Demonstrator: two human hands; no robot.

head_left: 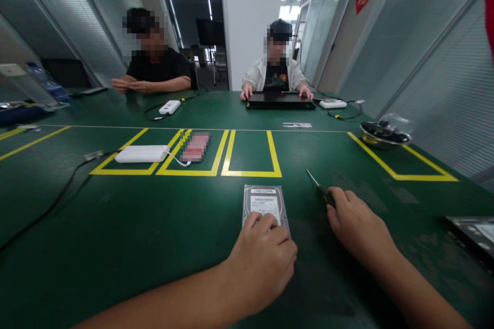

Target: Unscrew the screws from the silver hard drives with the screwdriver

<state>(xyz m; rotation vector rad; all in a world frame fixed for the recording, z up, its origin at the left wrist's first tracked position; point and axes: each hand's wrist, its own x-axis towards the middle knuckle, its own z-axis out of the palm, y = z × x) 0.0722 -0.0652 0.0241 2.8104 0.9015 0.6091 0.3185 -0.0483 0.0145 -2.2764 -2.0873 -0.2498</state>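
A silver hard drive (pixel 264 202) lies label side up on the green table, its far end showing. My left hand (pixel 266 257) covers the near end of the drive, with curled fingers closed on it. To the right, my right hand (pixel 353 221) is closed around the dark handle of a screwdriver (pixel 317 183). Its thin metal shaft points away and to the left, apart from the drive. Most of the handle is hidden by my fingers.
Yellow tape outlines mark the green table (pixel 185 247). A white power bank (pixel 141 153) is cabled to a phone (pixel 196 147). A metal bowl (pixel 385 138) stands at the right, and a dark device (pixel 473 234) at the right edge. Two people sit opposite, one touching a black laptop-like panel (pixel 280 101).
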